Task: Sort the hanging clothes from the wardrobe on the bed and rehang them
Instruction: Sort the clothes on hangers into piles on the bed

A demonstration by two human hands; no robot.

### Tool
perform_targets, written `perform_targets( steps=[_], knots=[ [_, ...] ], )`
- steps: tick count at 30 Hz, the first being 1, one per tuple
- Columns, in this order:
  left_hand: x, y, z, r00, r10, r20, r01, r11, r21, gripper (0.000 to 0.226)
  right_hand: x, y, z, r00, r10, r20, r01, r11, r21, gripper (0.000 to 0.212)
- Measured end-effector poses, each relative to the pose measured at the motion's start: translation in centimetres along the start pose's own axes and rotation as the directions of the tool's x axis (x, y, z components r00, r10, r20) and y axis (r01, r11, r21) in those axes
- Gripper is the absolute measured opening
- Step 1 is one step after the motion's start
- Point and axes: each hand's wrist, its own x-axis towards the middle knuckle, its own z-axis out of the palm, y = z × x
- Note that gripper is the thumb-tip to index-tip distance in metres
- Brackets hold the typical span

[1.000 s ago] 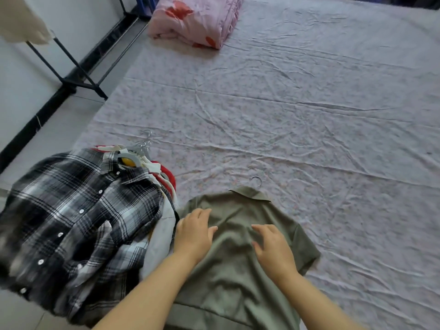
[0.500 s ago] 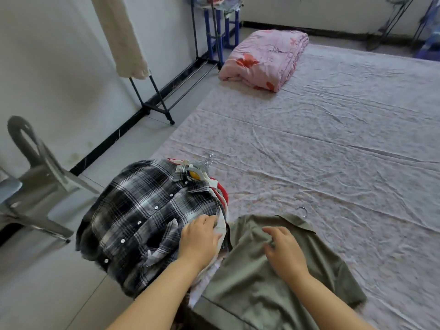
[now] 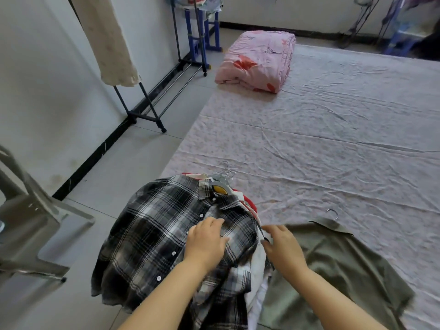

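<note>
A black-and-white plaid shirt [image 3: 152, 232] tops a pile of clothes on hangers at the bed's near left corner, its bundle of metal hooks [image 3: 226, 172] pointing away from me. My left hand [image 3: 206, 241] rests flat on the shirt's front. My right hand [image 3: 283, 248] touches the pile's right edge, fingers slightly bent over the plaid and the white cloth [image 3: 257, 294] beneath. An olive green shirt [image 3: 333, 270] lies flat on the bed to the right, its hanger hook [image 3: 333, 213] sticking out at the collar.
The bed [image 3: 333, 139] has a wrinkled pale sheet, with a folded pink quilt [image 3: 257, 60] at its far left. A dark clothes rack [image 3: 142, 101] holding a cream garment [image 3: 112, 44] stands along the left wall. A grey chair [image 3: 28, 222] sits at the near left on the floor.
Both hands left the olive shirt and moved left onto the plaid pile. The camera has lifted and turned left, bringing the rack, wall and chair into view.
</note>
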Motion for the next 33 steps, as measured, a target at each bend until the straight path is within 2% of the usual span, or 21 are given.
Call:
perform_targets(
  steps=[8,17,23,28,33],
  knots=[
    [4.1,-8.3,-3.0,0.998,0.04,0.045,-0.041,0.999,0.025,0.046,2.9,-6.2,4.9,0.998,0.056,0.04,-0.054,0.998,-0.036,0.039],
    [9.1,-11.8,-1.0,0.997,0.013,0.082,-0.015,1.0,0.024,0.046,11.1,-6.6,7.8,0.988,0.09,0.122,-0.081,0.994,-0.08,0.04],
    [13.7,-13.6,2.2,0.994,-0.045,0.1,0.043,0.999,0.025,0.046,19.4,-5.3,10.4,0.985,0.129,0.115,-0.114,0.985,-0.132,0.038],
    [16.0,-13.2,5.5,0.995,-0.04,0.092,0.047,0.996,-0.072,0.044,25.3,-3.7,12.8,0.978,0.175,0.111,-0.155,0.973,-0.172,0.057],
    [16.8,-12.5,7.4,0.997,-0.019,0.073,0.029,0.99,-0.139,0.043,27.9,-2.6,15.5,0.975,0.203,0.091,-0.191,0.973,-0.132,0.039]
  ],
)
